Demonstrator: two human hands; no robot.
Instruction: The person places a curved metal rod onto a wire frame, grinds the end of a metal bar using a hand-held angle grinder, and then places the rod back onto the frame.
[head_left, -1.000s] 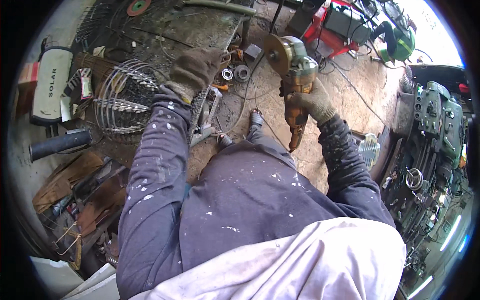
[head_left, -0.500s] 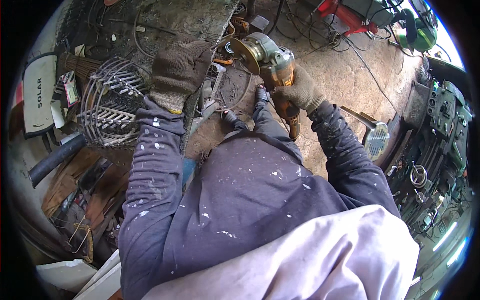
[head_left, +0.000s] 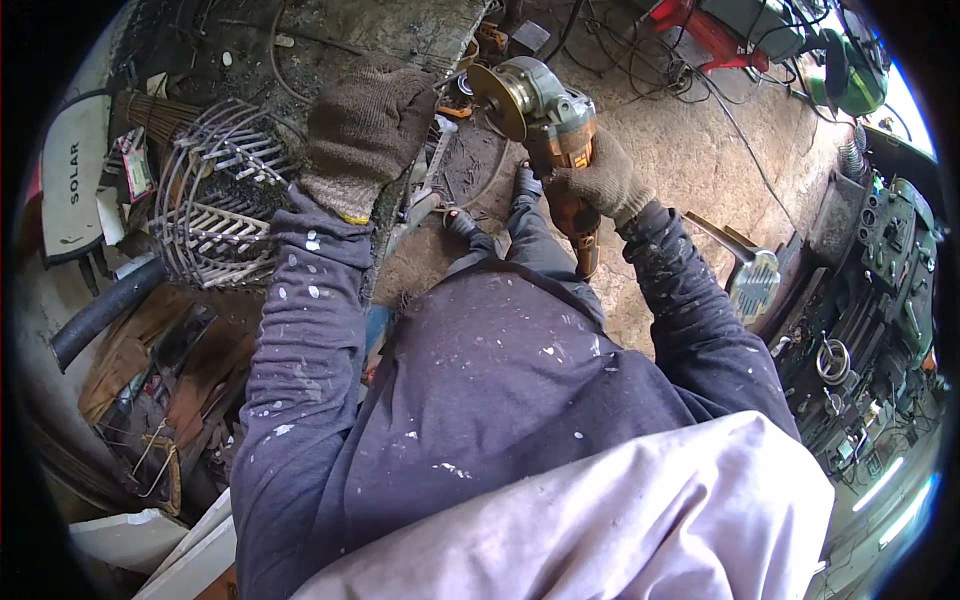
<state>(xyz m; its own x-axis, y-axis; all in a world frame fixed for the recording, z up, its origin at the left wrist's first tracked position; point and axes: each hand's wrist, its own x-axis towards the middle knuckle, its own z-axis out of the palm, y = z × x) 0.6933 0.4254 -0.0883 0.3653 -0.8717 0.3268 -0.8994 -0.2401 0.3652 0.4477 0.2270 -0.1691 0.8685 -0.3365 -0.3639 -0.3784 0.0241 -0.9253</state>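
My right hand (head_left: 605, 180), in a brown knit glove, is wrapped round the body of an angle grinder (head_left: 562, 135) with an orange and dark casing. Its round disc (head_left: 497, 103) faces left, toward my other hand. My left hand (head_left: 365, 125), in a matching glove, is closed in a fist at the edge of a dirty workbench (head_left: 400, 35). A thin strip shows between this fist and the disc; whether the fist grips it is hidden. Left of my forearm lies a round cage of welded metal bars (head_left: 215, 200).
A red and grey machine (head_left: 710, 35) and tangled cables are on the floor at the far right. A green machine (head_left: 900, 260) with a handwheel stands along the right side. A stool-like metal piece (head_left: 755, 283) is beside my right forearm. A white panel (head_left: 75, 180) leans at the left.
The view has shifted slightly, so the floor things sit a little farther right. The grinder is marginally higher in the picture, and both hands keep their closed pose.
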